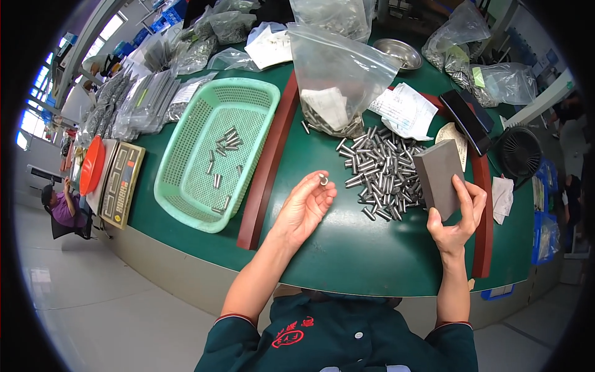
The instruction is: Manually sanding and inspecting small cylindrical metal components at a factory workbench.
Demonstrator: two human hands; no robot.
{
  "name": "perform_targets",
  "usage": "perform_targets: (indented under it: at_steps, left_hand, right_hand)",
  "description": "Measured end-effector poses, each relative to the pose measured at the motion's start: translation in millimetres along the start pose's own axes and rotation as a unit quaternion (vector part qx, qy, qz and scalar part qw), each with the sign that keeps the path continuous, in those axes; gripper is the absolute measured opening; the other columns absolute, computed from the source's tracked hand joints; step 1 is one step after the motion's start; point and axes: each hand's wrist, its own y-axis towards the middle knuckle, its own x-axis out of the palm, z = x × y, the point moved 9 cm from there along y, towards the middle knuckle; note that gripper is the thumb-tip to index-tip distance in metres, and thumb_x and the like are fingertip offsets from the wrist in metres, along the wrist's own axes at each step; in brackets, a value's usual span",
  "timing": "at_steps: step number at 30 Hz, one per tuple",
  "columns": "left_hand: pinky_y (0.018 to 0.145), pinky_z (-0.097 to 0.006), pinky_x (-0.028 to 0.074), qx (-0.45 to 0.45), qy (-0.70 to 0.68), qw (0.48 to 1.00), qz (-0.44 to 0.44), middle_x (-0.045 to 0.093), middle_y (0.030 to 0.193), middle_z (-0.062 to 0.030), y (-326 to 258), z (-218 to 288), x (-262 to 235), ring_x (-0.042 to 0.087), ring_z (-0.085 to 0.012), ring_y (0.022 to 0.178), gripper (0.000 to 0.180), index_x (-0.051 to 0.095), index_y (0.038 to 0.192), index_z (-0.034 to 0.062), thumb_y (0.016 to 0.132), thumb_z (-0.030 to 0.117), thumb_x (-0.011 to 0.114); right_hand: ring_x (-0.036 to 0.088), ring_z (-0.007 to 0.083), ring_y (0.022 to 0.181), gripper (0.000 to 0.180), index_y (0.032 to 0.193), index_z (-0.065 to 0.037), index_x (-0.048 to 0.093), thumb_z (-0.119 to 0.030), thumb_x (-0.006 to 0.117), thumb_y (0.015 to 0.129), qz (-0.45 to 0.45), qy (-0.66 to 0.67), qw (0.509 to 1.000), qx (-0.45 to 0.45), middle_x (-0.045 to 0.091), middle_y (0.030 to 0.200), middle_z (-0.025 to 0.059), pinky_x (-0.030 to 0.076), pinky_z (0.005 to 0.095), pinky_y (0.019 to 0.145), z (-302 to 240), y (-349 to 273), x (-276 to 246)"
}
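A person seen from above works at a green table (347,254). The left hand (307,204) is palm up, its fingertips pinched together on one small metal pin (323,179), lifted just above the tabletop. The right hand (458,217) is clamped around a grey block (439,178), held upright with the thumb on one side and the fingers on the other. Between the hands, and touching the block's left side, lies a pile of pins (379,170) on the table. Behind the pile stands a clear bag (338,74) with more pins in its bottom. To the left, past a red-brown strip (269,164), a green basket (214,149) holds a few scattered pins. A scale (123,183) sits at the far left, and a small black fan (519,152) at the far right.
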Motion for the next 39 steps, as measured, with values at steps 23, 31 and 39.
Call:
perform_targets:
  at_steps: [23,31,39]
  left_hand:
    - [0.078,-0.029,0.058,0.090,-0.154,0.984,-0.028,0.063,0.098,-0.0117,-4.5,35.1,-2.6,0.066,-0.0197,0.088,0.021,0.055,0.113,-0.0015,0.094,0.006,0.055]
    - [0.076,-0.028,0.057,0.103,-0.108,0.989,0.009,0.063,0.095,-0.0095,-6.8,44.2,-8.7,0.065,-0.0175,0.085,0.021,0.055,0.114,0.0008,0.094,0.008,0.055]
    - [0.076,-0.025,0.055,0.072,-0.086,0.993,0.032,0.063,0.096,-0.0086,-3.7,35.0,-11.2,0.064,-0.0165,0.087,0.019,0.058,0.109,0.0013,0.093,0.011,0.059]
  right_hand:
    - [0.051,0.0293,0.092,0.062,0.118,-0.003,0.062,-0.021,0.066,0.059,-0.026,0.011,1.000,-0.006,0.051,0.101,0.0149,0.046,0.0401,0.077,-5.4,-1.7,3.6]
    - [0.051,0.0296,0.092,0.063,0.118,-0.004,0.062,-0.015,0.063,0.056,-0.034,0.017,0.999,-0.005,0.048,0.100,0.0148,0.046,0.0404,0.077,-5.8,-2.8,9.9]
    - [0.052,0.0280,0.094,0.061,0.118,0.000,0.061,-0.011,0.058,0.058,-0.043,0.026,0.999,0.005,0.052,0.101,0.0146,0.044,0.0396,0.086,-7.9,-1.9,11.3]
